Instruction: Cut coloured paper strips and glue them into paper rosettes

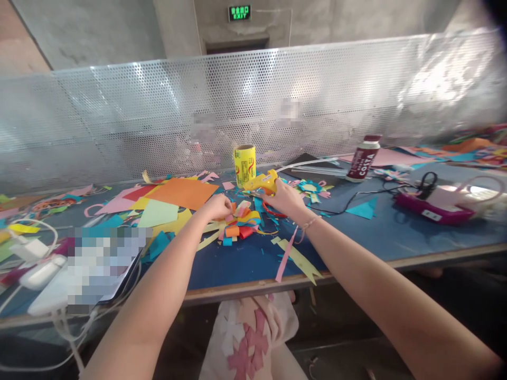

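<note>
My right hand (287, 198) is wrapped round a yellow hot glue gun (261, 182), whose front end points left over the paper pieces. My left hand (219, 207) is closed in a pinch at the edge of a cluster of looped paper strips (242, 221) in orange, red, blue and yellow. Exactly which strip lies between those fingertips is hard to make out. Just behind the glue gun stands a yellow cardboard tube (244, 161), upright. A blue paper flower (309, 187) with a pale centre lies right of my right hand.
Orange paper (178, 192) and other coloured sheets spread to the left. A tablet-like device (105, 269) with white cables lies front left. At right are a Costa bottle (362, 158) and a purple power strip (435, 206) with cords. A perforated metal screen (158, 116) borders the back.
</note>
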Demonstrator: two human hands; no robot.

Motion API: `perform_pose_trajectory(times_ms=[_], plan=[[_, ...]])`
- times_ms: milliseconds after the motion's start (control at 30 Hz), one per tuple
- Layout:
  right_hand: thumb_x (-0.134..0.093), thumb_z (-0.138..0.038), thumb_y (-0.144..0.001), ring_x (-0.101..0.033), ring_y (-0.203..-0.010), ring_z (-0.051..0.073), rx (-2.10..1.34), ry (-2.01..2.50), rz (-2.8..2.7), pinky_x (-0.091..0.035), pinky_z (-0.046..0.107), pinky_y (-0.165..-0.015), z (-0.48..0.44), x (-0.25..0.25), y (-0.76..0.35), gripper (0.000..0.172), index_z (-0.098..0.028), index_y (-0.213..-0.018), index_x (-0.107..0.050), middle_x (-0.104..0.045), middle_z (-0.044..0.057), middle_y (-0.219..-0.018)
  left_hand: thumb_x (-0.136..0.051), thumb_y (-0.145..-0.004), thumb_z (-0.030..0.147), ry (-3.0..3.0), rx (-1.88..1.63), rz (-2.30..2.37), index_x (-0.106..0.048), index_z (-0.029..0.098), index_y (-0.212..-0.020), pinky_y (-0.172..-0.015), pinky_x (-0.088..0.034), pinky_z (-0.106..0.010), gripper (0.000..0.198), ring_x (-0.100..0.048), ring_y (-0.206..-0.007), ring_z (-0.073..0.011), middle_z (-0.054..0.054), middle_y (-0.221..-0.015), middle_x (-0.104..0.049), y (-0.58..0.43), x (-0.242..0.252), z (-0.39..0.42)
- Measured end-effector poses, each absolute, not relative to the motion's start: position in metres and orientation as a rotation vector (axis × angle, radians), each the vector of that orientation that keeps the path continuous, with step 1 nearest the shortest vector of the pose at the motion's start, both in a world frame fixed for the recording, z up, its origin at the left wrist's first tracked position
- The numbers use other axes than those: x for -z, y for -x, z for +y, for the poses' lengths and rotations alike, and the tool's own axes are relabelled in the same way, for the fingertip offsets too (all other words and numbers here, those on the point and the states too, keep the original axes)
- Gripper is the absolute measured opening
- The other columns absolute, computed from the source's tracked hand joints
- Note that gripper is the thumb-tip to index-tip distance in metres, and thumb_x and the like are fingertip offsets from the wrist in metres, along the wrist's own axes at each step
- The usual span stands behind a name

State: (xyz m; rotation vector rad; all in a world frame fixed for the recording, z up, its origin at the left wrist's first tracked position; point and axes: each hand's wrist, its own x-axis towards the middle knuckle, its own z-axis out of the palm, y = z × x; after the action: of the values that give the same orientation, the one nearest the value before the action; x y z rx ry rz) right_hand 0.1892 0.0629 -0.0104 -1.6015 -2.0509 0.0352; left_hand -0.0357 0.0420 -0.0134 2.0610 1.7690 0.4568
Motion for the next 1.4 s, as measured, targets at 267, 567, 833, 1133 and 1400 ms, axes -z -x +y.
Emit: perform_pose_trajectory(times_ms=[267, 567, 833, 1133, 1400], plan=[[-0.045, -0.059, -0.079, -0.062, -0.090, 0.028, -0.001, 1.613, -2.061, -0.039, 0.030, -0.060, 0.062, 0.011, -0.189, 0.059, -0.015, -0.117, -0.046, -0.066, 0.014, -0.101, -0.064, -0.061, 0.030, -2.124, -0.412, 1.836, -0.066, 0.016, -0.056, -0.051, -0.034, -0.024, 0.015, -0.049, -0.054, -0.0132, -0.002, -0.052, -0.056, 0.032, 0.018, 0.044], [-0.045, -0.059, -0.079, -0.063, -0.088, 0.029, 0.050, 1.628, -2.118, -0.040, 0.031, -0.060, 0.063, 0.012, -0.189, 0.056, -0.014, -0.112, -0.049, -0.066, 0.015, -0.100, -0.057, -0.066, 0.024, -2.060, -0.501, 1.816, -0.066, 0.015, -0.057, -0.054, -0.037, -0.026, 0.016, -0.052, -0.056, -0.0153, -0.003, -0.055, -0.059, 0.034, 0.008, 0.039], [-0.047, -0.054, -0.079, -0.063, -0.088, 0.028, 0.178, 1.597, -2.198, -0.040, 0.031, -0.061, 0.062, 0.016, -0.188, 0.054, -0.014, -0.114, -0.050, -0.065, 0.015, -0.098, -0.058, -0.066, 0.020, -1.974, -0.744, 1.948, -0.066, 0.015, -0.063, -0.064, -0.042, -0.028, 0.010, -0.059, -0.068, -0.0198, -0.006, -0.070, -0.066, 0.043, 0.022, 0.050], [-0.047, -0.055, -0.079, -0.063, -0.084, 0.027, 0.118, 1.586, -2.129, -0.041, 0.032, -0.062, 0.061, 0.013, -0.190, 0.049, -0.015, -0.107, -0.051, -0.065, 0.014, -0.098, -0.065, -0.054, 0.007, -1.623, -0.831, 1.711, -0.065, 0.016, -0.061, -0.057, -0.041, -0.024, 0.011, -0.056, -0.063, -0.0155, -0.002, -0.065, -0.063, 0.042, 0.009, 0.040], [-0.052, -0.055, -0.075, -0.061, -0.083, 0.026, -0.011, 1.477, -1.956, -0.040, 0.031, -0.061, 0.069, 0.015, -0.192, 0.041, -0.019, -0.095, -0.050, -0.065, 0.011, -0.090, -0.068, -0.059, 0.010, -1.345, -0.982, 1.363, -0.063, 0.016, -0.081, -0.049, -0.042, -0.022, 0.023, -0.055, -0.058, -0.0121, -0.001, -0.069, -0.059, 0.035, 0.001, 0.032]])
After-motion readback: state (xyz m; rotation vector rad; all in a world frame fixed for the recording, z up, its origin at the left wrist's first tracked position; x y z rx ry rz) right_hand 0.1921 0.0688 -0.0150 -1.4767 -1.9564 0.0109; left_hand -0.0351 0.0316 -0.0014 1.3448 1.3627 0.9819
